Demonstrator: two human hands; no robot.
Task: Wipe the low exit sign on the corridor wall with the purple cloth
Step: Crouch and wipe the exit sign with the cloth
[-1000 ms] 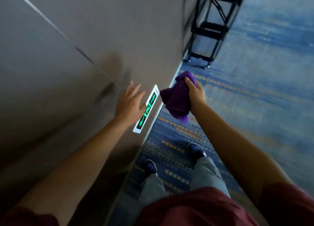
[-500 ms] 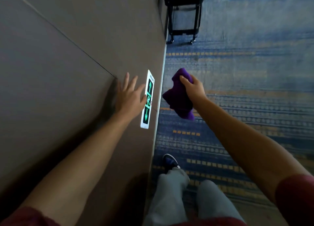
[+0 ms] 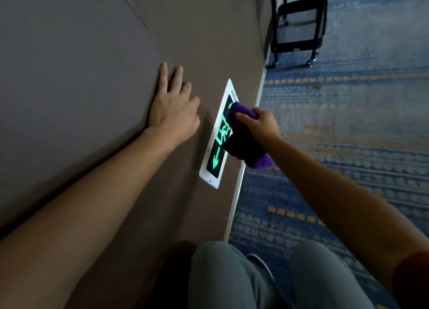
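The low exit sign [image 3: 214, 160] is a white-framed black panel with a glowing green running figure and arrows, set in the brown wall just above the floor. My right hand [image 3: 261, 124] grips the bunched purple cloth [image 3: 243, 141] and presses it against the sign's middle and upper part, hiding that area. My left hand [image 3: 174, 110] lies flat on the wall left of the sign, fingers spread, holding nothing.
A pale skirting strip [image 3: 241, 185] runs along the foot of the brown wall [image 3: 92, 76]. Blue patterned carpet [image 3: 348, 146] spreads to the right. A black wheeled cart [image 3: 299, 25] stands by the wall further ahead. My knees in grey trousers [image 3: 232, 278] fill the bottom.
My right hand has carried the purple cloth leftwards from mid-air onto the sign. My left hand has slid further left, off the sign's edge. The view has come closer and lower.
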